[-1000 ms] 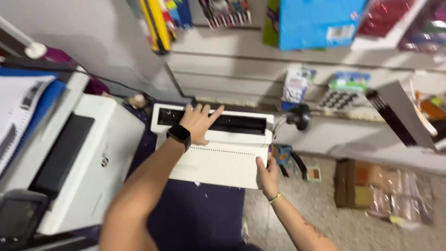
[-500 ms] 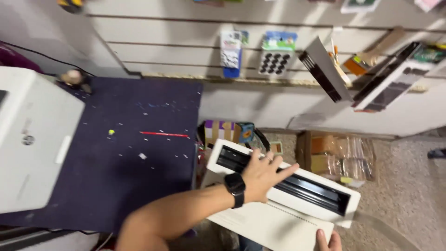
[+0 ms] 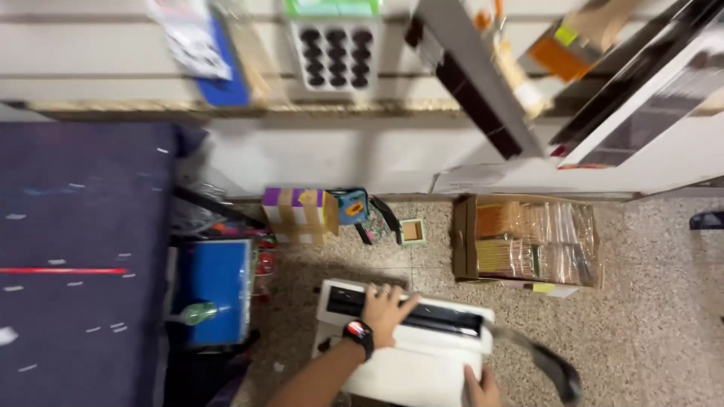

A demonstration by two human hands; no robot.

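You are standing in a small stationery or copy shop. On the far wall, a slatted display panel [image 3: 113,79] carries hanging packaged goods, among them a blister card of dark round pieces [image 3: 334,53], and to the right a white display rack [image 3: 641,98] leans out with more stock. On the speckled floor [image 3: 664,332] sit an open cardboard box of wrapped packets [image 3: 528,241] and a small striped box [image 3: 299,211], with a dark purple counter [image 3: 75,256] on your left.
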